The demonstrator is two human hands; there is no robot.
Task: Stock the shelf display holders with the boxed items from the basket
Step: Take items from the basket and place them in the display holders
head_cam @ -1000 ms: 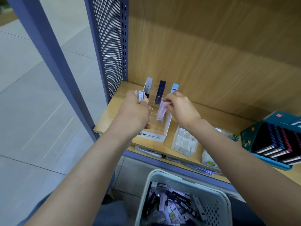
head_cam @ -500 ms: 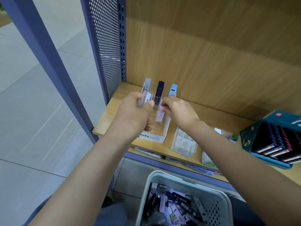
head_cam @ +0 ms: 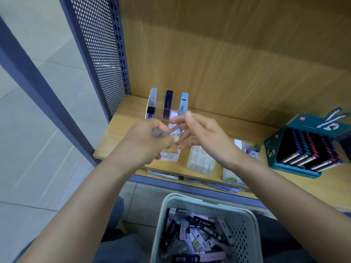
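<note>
Hands above a clear display holder (head_cam: 169,156) on a shelf (head_cam: 121,128).
Left hand (head_cam: 150,139) grips a slim, blurred boxed item (head_cam: 173,130), lengthwise up-right toward the loosely spread, empty right hand (head_cam: 201,130).

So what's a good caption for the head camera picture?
Left hand holds a box above the holder, right hand reaching for it.

White perforated basket (head_cam: 245,230), teal display box (head_cam: 273,149), wood-grain shelf (head_cam: 209,114).
</note>
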